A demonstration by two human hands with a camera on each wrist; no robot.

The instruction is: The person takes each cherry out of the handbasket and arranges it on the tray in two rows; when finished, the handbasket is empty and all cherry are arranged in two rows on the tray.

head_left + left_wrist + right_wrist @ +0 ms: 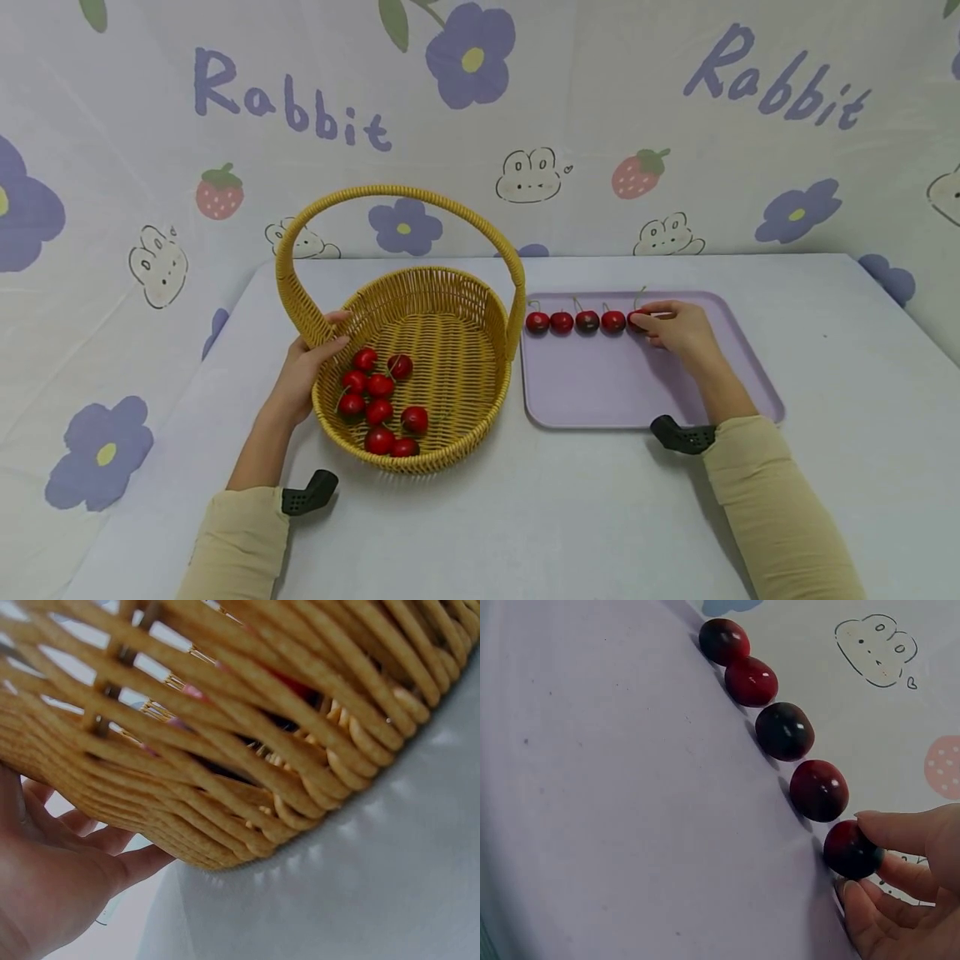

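Note:
A yellow wicker basket (pixel 468 350) with a tall arched handle stands left of centre, and several red cherries (pixel 379 385) lie in its left and front part. My left hand (pixel 300 371) grips the basket's left side beside the handle's foot, thumb over the rim, other fingers outside against the weave (pixel 150 780). On a lilac tray (pixel 592 375) to the right, dark red cherries (pixel 587 322) form a row along the far edge. At the right end of that row, my right hand (pixel 681 329) pinches a cherry (pixel 849 847) between thumb and fingers, low over the tray.
A white cloth covers the table (pixel 480 533). Behind it hangs a backdrop (pixel 585 100) printed with flowers, rabbits and strawberries. A black wrist device (pixel 311 493) sits by the left cuff, another black device (pixel 681 436) by the right, over the tray's front edge.

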